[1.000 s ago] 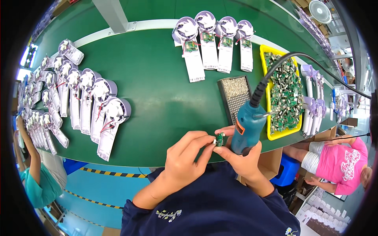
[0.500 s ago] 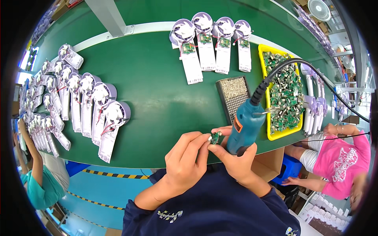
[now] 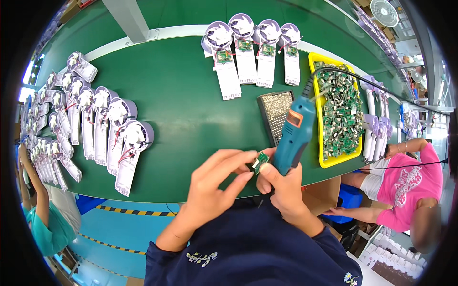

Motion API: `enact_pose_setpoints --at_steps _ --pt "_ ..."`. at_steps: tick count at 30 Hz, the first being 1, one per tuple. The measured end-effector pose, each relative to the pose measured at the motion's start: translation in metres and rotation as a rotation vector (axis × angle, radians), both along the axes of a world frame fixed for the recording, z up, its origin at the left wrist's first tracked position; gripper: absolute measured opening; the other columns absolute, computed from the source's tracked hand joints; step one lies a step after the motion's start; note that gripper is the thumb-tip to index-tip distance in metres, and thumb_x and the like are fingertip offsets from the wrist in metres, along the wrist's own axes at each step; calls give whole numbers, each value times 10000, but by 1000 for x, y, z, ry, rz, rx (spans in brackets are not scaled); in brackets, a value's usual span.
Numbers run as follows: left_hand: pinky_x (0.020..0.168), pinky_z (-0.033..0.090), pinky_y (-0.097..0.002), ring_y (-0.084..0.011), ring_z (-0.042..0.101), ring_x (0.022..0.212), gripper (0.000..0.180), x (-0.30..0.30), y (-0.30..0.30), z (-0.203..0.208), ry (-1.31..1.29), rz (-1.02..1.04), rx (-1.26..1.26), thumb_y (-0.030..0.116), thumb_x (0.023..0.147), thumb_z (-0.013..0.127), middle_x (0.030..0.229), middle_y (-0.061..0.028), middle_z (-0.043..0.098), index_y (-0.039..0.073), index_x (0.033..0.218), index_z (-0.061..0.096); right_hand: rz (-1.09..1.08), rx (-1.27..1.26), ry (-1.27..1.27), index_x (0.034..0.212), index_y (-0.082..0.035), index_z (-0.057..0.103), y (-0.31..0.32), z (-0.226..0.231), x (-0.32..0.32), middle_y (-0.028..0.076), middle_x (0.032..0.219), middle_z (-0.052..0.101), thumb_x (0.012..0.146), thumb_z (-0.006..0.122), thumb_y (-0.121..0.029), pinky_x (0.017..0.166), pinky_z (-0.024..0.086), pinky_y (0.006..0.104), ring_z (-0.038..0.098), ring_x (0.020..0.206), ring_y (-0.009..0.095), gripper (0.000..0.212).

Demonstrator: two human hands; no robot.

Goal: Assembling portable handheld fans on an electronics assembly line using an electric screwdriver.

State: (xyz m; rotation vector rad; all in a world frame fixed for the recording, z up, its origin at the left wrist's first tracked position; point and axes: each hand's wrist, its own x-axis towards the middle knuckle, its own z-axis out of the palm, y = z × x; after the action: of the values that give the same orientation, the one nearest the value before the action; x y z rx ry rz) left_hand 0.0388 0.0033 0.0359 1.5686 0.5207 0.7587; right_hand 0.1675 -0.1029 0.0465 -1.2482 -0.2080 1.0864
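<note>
Right hand [image 3: 288, 187] gripping circuit board [image 3: 261, 162] and blue electric screwdriver [image 3: 291, 142], left hand [image 3: 210, 187] beside them, fingers parted; four far fans [image 3: 228, 82] carry boards [image 3: 223, 56], near-left fans [image 3: 127, 172] show none

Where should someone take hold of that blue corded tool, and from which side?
Probably around the lower part of the blue corded tool, coming from the near right, as the right hand does. The rounded body slants down toward that hand, while the cord leaves its upper end.
</note>
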Motion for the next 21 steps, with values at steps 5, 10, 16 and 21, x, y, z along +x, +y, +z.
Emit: enact_pose_setpoints --at_steps 5,10,16,21 --pt "692 559 -294 -182 666 794 300 -3 20 -7 -56 -132 97 -76 771 743 1012 -108 648 4 1058 707 52 1 74 1058 38 599 -1 2 0 49 769 597 910 709 -120 430 416 239 512 499 85 243" --pt "680 549 -270 -164 655 754 259 -3 31 -17 -142 -304 -40 -77 766 750 951 -106 666 -11 1013 707 171 -21 74 1040 36 609 -6 1 2 51 763 600 935 687 -185 438 416 232 508 493 81 256" --pt "688 555 -246 -143 670 790 147 -6 8 -24 -256 -179 -495 -71 845 707 967 -129 671 -76 987 671 199 35 -318 1264 41 569 -10 -3 9 110 1141 662 839 773 -62 522 414 189 519 600 30 483" --pt "776 589 -284 -176 691 845 142 -6 -2 -20 -284 -167 -636 -86 865 676 1028 -158 658 -102 1003 649 314 17 -371 1299 25 563 -17 0 12 117 1200 643 774 816 -9 914 503 310 618 1062 171 584"
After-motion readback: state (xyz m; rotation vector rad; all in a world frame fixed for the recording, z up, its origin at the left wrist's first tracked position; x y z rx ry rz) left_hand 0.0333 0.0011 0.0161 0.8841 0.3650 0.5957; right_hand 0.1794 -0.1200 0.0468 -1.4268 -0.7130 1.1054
